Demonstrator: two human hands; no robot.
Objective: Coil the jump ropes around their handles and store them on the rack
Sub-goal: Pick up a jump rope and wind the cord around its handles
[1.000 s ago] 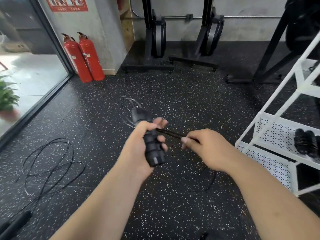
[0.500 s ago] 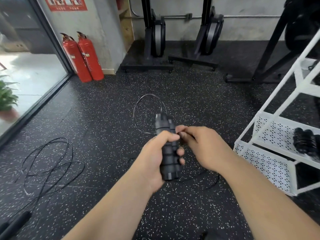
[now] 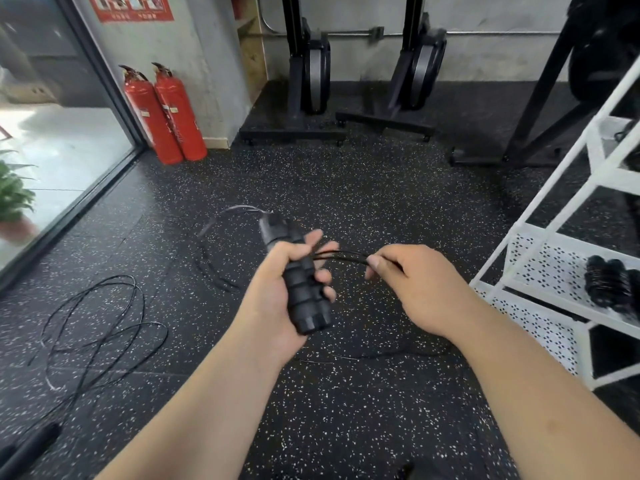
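In the middle of the head view, above the speckled black floor [image 3: 346,188], we see the left hand [image 3: 277,289] closed around a pair of black ribbed handles [image 3: 301,285], which stand nearly upright and tilt a little to the left. From the handles a thin black rope [image 3: 346,255] runs to the right, and the right hand [image 3: 412,285] pinches it between thumb and fingers. A blurred loop of the same rope [image 3: 235,211] leaves the top of the handles. On the floor at the near left lies a second jump rope [image 3: 100,327], loose in wide loops. At the right stands the white rack [image 3: 540,237], and on its perforated shelf another coiled rope [image 3: 609,284] already rests. Far left, two red fire extinguishers [image 3: 166,116] stand against the wall.
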